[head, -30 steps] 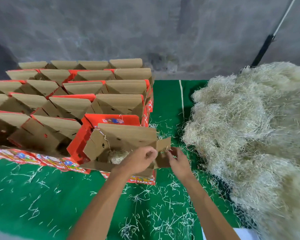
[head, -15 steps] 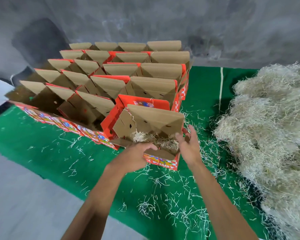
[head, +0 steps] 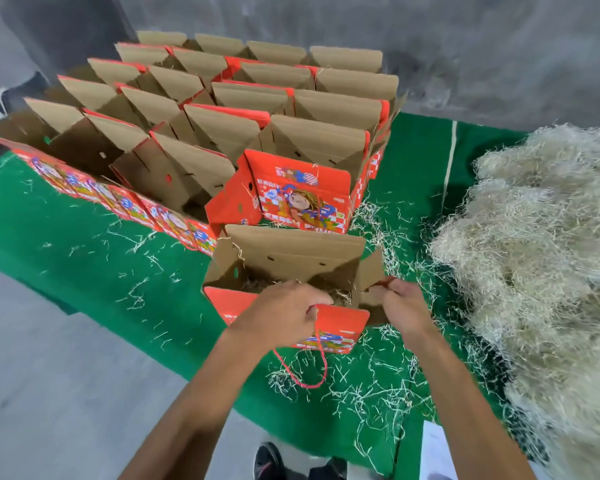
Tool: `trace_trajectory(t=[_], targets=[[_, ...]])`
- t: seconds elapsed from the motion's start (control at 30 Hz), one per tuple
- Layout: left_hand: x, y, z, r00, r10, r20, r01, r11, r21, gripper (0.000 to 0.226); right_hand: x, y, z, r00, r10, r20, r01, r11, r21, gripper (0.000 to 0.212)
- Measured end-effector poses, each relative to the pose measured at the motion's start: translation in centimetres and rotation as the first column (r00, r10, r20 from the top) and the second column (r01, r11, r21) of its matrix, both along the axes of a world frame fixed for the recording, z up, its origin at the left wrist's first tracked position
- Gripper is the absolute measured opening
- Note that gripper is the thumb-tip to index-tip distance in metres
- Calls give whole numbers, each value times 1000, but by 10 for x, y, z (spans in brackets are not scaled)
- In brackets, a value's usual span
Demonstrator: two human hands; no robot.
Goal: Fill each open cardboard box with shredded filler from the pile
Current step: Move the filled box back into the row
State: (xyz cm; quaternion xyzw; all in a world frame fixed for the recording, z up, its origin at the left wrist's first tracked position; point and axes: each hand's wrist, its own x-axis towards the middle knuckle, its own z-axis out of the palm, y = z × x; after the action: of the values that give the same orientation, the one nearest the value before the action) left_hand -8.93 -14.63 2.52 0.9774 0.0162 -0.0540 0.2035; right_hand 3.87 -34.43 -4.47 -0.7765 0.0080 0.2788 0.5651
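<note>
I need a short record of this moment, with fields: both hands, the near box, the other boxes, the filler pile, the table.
left hand: grips the near box's front wall
right hand: holds its right side flap
near box: open, some filler inside, red cord handle hanging
other boxes: open, in rows behind
filler pile: at right
table: green cover, stray strands

Bare forearms, no sleeves; dark shoes [head: 269, 460] with a pink accent.
</note>
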Motion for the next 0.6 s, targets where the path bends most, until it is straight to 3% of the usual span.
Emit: trace_trajectory(t=[0.17, 0.33, 0.4, 0.5, 0.6], targets=[[-28, 20, 19, 992, 106, -73, -108, 994, -28, 40, -28, 41, -5, 966, 257, 3, -257, 966, -34, 6], [-61, 53, 21, 970, 233, -65, -232, 972, 27, 31, -62, 111, -7, 924, 381, 14, -381, 925, -5, 19], [-70, 65, 25, 970, 235, -58, -234, 972, 30, 29, -71, 135, -4, 919, 394, 23, -394, 918, 33, 22], [-75, 90, 26, 967, 243, -76, -244, 970, -7, 28, -90, 173, -2, 913, 403, -58, -392, 908, 148, 9], [-79, 121, 24, 957, 287, -27, -285, 956, 70, 25, -105, 211, -5, 928, 370, -41, -365, 925, 104, 16]])
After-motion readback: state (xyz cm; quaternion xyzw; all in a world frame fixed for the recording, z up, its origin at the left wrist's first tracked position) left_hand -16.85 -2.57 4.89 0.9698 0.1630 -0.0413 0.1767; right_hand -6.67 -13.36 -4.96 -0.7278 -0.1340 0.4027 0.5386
